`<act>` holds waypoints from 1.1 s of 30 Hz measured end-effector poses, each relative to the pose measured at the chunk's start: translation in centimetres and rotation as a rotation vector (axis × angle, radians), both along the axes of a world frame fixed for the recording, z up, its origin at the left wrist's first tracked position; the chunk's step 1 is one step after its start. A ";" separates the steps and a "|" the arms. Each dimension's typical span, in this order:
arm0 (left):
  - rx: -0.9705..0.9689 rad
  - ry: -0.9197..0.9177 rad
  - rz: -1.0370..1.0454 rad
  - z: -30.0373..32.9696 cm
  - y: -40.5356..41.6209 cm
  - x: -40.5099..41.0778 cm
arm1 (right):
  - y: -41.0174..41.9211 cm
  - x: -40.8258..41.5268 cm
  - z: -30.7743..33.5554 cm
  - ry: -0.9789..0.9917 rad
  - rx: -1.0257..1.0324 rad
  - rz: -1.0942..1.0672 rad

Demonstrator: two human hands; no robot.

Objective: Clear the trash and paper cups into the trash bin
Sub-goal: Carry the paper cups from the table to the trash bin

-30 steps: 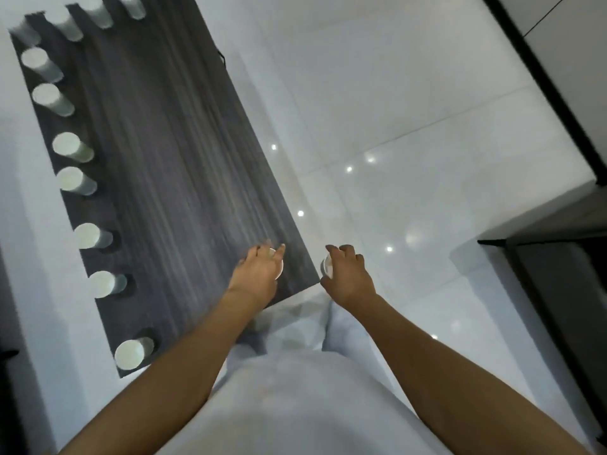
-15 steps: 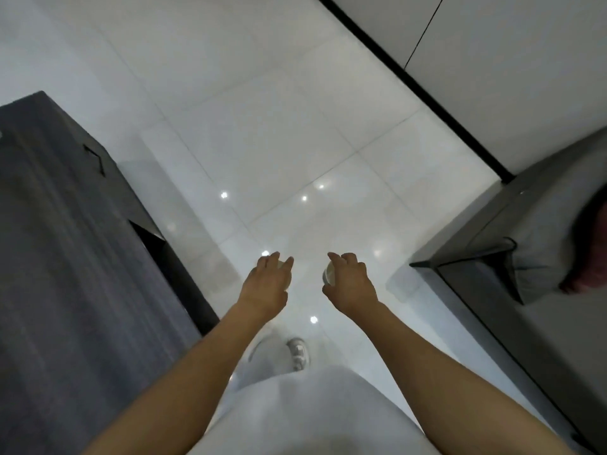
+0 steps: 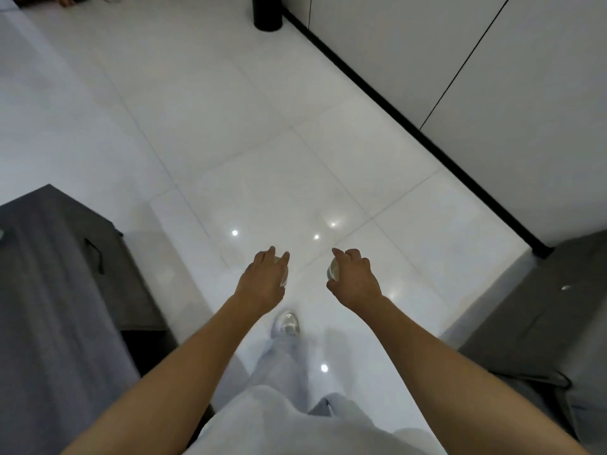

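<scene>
Change: view has swung on from the table [image 3: 49, 290], now only a dark corner at lower left; a black trash bin [image 3: 267, 13] has come into sight at top centre.
Left hand [image 3: 262, 280]: fingers curled round a paper cup [image 3: 284, 277] (mostly hidden).
Right hand [image 3: 354, 279]: grips a second paper cup [image 3: 332, 270], rim facing inward.
Position: both cups mid-frame above the white floor [image 3: 230, 126], well apart from the bin.

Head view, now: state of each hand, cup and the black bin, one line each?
Left hand: curled round a paper cup, carried over the floor.
Left cup: held, mostly hidden by fingers.
Right hand: curled round a second cup.
Right cup: held, rim showing beside the thumb.
Black bin: upright on the floor by the wall, far ahead; top out of frame.
</scene>
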State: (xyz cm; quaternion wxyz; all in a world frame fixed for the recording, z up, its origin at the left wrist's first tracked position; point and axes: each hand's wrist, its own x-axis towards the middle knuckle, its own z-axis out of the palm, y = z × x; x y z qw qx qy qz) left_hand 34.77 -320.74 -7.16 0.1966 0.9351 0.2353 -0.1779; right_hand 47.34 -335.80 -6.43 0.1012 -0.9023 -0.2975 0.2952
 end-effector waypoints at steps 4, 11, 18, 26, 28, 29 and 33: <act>0.023 0.002 0.006 1.5 7.7 6.3 | 7.4 6.6 1.2 0.000 0.020 0.016; 0.050 0.010 0.008 2.5 18.2 17.9 | 17.9 18.8 2.1 0.003 0.032 0.029; 0.083 -0.006 0.041 2.5 29.7 34.9 | 29.5 35.0 1.4 -0.041 0.069 0.051; 0.049 0.012 0.117 5.0 41.7 49.1 | 42.4 50.0 2.8 -0.009 0.064 0.089; 0.030 0.015 0.143 5.1 44.7 52.0 | 45.5 53.0 2.7 0.006 0.067 0.106; 0.020 0.012 0.152 5.1 46.2 53.5 | 47.2 54.6 2.5 0.011 0.068 0.112; 0.017 0.001 0.149 4.3 52.9 59.7 | 54.5 60.8 1.7 -0.003 0.082 0.120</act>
